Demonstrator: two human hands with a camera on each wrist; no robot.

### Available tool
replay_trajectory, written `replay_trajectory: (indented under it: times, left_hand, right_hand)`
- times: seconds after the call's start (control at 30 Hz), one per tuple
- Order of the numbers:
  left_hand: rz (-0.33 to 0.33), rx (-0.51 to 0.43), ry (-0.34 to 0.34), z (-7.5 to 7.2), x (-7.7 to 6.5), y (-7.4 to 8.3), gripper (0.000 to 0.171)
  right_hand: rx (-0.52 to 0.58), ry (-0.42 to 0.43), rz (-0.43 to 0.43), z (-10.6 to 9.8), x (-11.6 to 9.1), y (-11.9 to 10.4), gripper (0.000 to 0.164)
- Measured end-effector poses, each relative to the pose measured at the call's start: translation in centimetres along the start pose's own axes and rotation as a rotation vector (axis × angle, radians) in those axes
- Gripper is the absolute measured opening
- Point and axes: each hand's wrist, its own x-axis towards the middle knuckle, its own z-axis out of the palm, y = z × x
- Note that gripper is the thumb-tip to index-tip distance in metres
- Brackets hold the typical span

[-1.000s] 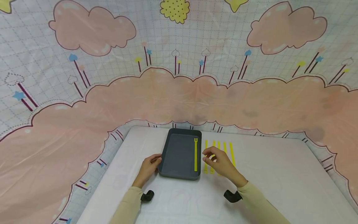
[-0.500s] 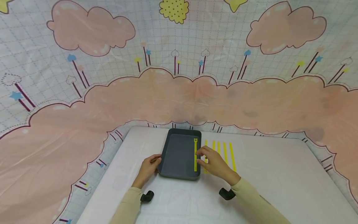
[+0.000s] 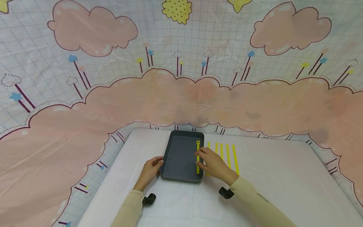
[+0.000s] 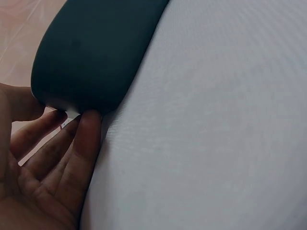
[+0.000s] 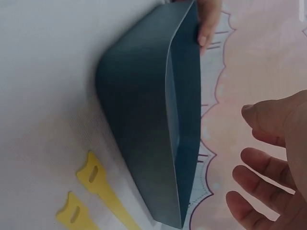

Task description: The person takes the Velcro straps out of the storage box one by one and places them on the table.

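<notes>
A dark grey rectangular tray lies on the white table. Inside it, along the right side, rests a yellow cable strap with a slotted head. My left hand touches the tray's left side; the left wrist view shows the fingertips against its outer wall. Over the tray's right edge hovers my right hand, its fingertips overlapping the strap in the head view. In the right wrist view the right hand has thumb and fingers apart, nothing between them. More yellow straps lie right of the tray, partly behind this hand.
The white tabletop reaches out to both sides and the front. Behind it hangs a patterned pink and white curtain. Black wrist mounts stick out from under both sleeves.
My right hand has moved left, from above the loose straps to over the tray's right edge and the strap inside. The left hand and the tray have stayed in place.
</notes>
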Motion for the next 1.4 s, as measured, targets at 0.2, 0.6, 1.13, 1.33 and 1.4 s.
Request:
replay_trajectory:
  times: [0.2,0.6,1.13,1.33,1.4]
  left_hand:
    - [0.000,-0.001,-0.044,-0.6,-0.4,0.9,0.036]
    - [0.005,-0.009,-0.053,-0.7,-0.4,0.8,0.036]
    - [-0.013,0.010,-0.003,0.1,1.4,-3.1,0.034]
    - [-0.006,0.007,-0.009,0.1,1.4,-3.1,0.037]
    - [-0.007,0.011,-0.012,0.1,1.4,-3.1,0.036]
  right_hand:
    - [-0.097,0.011,-0.086,0.5,0.7,0.3,0.026]
    - [-0.258,-0.061,-0.142,1.0,2.2,0.3,0.027]
    - [-0.433,-0.163,-0.144,2.2,3.8,0.5,0.031]
    - [-0.453,-0.224,-0.114,2.9,4.3,1.0,0.033]
    - [-0.459,-0.238,-0.108,3.1,4.4,1.1,0.032]
